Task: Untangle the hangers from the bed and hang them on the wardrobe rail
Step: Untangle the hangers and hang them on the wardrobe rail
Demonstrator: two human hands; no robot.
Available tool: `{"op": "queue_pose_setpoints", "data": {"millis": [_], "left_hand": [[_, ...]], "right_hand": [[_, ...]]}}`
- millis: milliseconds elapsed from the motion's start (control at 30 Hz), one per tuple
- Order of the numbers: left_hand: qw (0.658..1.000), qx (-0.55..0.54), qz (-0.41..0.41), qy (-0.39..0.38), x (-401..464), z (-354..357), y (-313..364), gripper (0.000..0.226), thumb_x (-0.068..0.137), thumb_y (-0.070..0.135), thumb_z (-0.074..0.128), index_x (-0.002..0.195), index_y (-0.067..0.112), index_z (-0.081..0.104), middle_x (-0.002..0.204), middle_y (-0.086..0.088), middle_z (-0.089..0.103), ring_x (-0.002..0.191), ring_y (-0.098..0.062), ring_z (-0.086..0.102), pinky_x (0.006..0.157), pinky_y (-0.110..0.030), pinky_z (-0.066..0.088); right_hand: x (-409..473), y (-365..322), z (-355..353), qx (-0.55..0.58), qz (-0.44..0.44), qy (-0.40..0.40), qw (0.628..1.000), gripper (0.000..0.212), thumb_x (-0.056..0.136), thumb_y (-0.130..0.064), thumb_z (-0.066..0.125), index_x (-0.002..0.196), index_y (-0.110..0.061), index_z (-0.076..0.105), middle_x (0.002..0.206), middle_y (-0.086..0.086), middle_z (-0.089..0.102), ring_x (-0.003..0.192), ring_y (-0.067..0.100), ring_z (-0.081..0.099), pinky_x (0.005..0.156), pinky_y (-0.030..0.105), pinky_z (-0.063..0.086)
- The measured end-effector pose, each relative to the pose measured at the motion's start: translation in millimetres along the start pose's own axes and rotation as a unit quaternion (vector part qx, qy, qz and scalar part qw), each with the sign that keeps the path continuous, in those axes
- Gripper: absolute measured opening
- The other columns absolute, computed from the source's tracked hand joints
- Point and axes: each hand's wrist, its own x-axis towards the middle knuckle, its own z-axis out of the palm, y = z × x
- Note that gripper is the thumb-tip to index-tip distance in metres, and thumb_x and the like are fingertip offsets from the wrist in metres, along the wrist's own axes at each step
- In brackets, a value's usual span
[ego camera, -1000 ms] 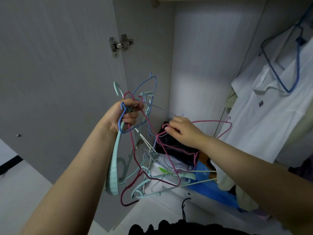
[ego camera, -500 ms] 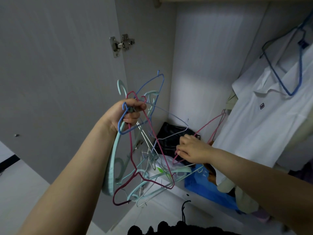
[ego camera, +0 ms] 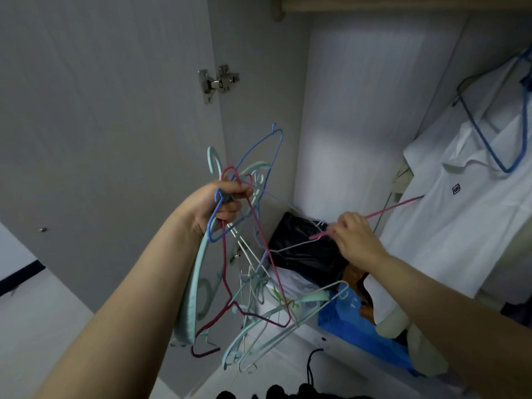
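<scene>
Pink hanger (ego camera: 385, 211) pinched in right hand (ego camera: 355, 237); left hand (ego camera: 221, 205) grips tangled hangers (ego camera: 253, 283).

In front of me the wardrobe door (ego camera: 100, 125) stands open, its metal hinge (ego camera: 218, 82) near the top. A white polo shirt (ego camera: 460, 214) hangs at my right — below it a black bag (ego camera: 302, 249) and a blue bag (ego camera: 354, 335), close together.

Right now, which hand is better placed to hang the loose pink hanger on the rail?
The right hand: it already pinches the thin pink wire hanger, pulled away from the rest. The left hand is busy gripping the tangled bundle of hangers.
</scene>
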Motion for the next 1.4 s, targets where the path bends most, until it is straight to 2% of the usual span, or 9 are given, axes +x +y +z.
{"op": "queue_pose_setpoints", "data": {"millis": [133, 267, 467, 633, 833, 1000, 1100, 1200, 1400], "left_hand": [[1.0, 0.01, -0.008, 0.028, 8.5, 0.9, -15.5, 0.022, 0.096, 0.005, 0.041, 0.078, 0.006, 0.054, 0.072, -0.002, 0.06, 0.029, -0.001, 0.026, 0.027, -0.009, 0.018], [1.0, 0.01, -0.012, 0.023, 13.1, 6.9, -27.8, 0.017, 0.097, 0.01, 0.045, 0.083, 0.01, 0.055, 0.071, 0.001, 0.067, 0.03, -0.001, 0.025, 0.028, -0.01, 0.02], [0.999, 0.009, 0.037, 0.007, 17.5, 36.3, -44.4, 0.024, 0.099, 0.028, 0.044, 0.091, 0.01, 0.056, 0.089, -0.004, 0.07, 0.033, -0.001, 0.022, 0.029, -0.011, 0.019], [0.996, -0.026, 0.083, 0.013, 23.2, 45.0, -50.4, 0.023, 0.098, 0.033, 0.046, 0.083, 0.017, 0.052, 0.076, 0.003, 0.067, 0.035, -0.001, 0.02, 0.031, -0.011, 0.019], [0.995, -0.059, 0.085, 0.014, 29.3, 48.4, -60.1, 0.022, 0.09, 0.025, 0.06, 0.077, 0.019, 0.044, 0.054, 0.004, 0.022, 0.033, -0.002, 0.018, 0.031, -0.011, 0.019], [0.996, -0.06, 0.054, -0.034, 32.5, 55.3, -62.4, 0.017, 0.09, 0.023, 0.058, 0.077, 0.012, 0.058, 0.064, 0.001, 0.041, 0.031, -0.001, 0.024, 0.026, -0.01, 0.019], [0.993, -0.114, 0.041, -0.019, 38.6, 59.2, -55.1, 0.029, 0.093, 0.009, 0.043, 0.068, 0.007, 0.058, 0.069, -0.002, 0.033, 0.027, -0.002, 0.024, 0.024, -0.011, 0.018], [0.992, -0.106, 0.066, 0.008, 48.2, 60.9, -50.4, 0.023, 0.091, 0.005, 0.038, 0.072, 0.006, 0.05, 0.068, -0.002, 0.031, 0.027, -0.002, 0.025, 0.024, -0.012, 0.018], [0.993, -0.082, 0.062, 0.049, 68.7, 54.1, -51.4, 0.024, 0.092, 0.007, 0.039, 0.071, 0.006, 0.049, 0.057, 0.002, 0.03, 0.028, -0.005, 0.022, 0.026, -0.013, 0.018]], "right_hand": [[49.9, -15.9, -77.2, 0.065, 0.0, 0.084, 0.994, 0.042, 0.095, -0.028, 0.033, 0.079, -0.007, 0.065, 0.072, 0.01, 0.06, 0.069, 0.028, 0.057, 0.064, 0.034, 0.043], [85.6, -33.0, -124.0, 0.188, 0.11, 0.163, 0.962, 0.048, 0.098, -0.035, 0.034, 0.052, -0.018, 0.035, 0.046, 0.0, 0.035, 0.045, 0.025, 0.037, 0.048, 0.029, 0.022], [128.6, -53.6, -98.1, 0.339, 0.26, 0.081, 0.9, 0.053, 0.101, -0.04, 0.037, 0.062, -0.008, 0.053, 0.057, 0.003, 0.05, 0.059, 0.021, 0.048, 0.062, 0.029, 0.038], [121.8, -67.1, -62.2, 0.306, 0.268, -0.011, 0.914, 0.033, 0.098, -0.036, 0.047, 0.07, -0.019, 0.038, 0.06, -0.001, 0.042, 0.054, 0.015, 0.037, 0.051, 0.029, 0.028], [114.0, -68.2, -66.2, 0.385, 0.217, -0.036, 0.897, 0.033, 0.099, -0.03, 0.044, 0.069, -0.022, 0.035, 0.066, 0.007, 0.042, 0.06, 0.018, 0.036, 0.061, 0.031, 0.03], [110.8, -81.7, -71.9, 0.31, 0.207, -0.03, 0.927, 0.032, 0.1, -0.035, 0.043, 0.07, -0.023, 0.038, 0.063, -0.004, 0.044, 0.058, 0.012, 0.04, 0.061, 0.031, 0.03], [91.7, -81.4, -58.1, 0.37, 0.232, -0.092, 0.895, 0.029, 0.097, -0.048, 0.04, 0.101, -0.022, 0.051, 0.09, -0.005, 0.059, 0.084, 0.013, 0.055, 0.074, 0.029, 0.044], [55.2, -75.7, -50.2, 0.391, 0.246, -0.156, 0.873, 0.064, 0.094, -0.054, 0.039, 0.145, -0.018, 0.025, 0.129, 0.004, 0.05, 0.12, 0.018, 0.05, 0.1, 0.033, 0.041], [-16.2, -44.2, -38.1, 0.335, 0.207, -0.255, 0.883, 0.11, 0.069, -0.079, 0.052, 0.144, -0.045, -0.021, 0.155, -0.002, 0.009, 0.131, 0.024, 0.039, 0.107, 0.036, 0.036]]}}
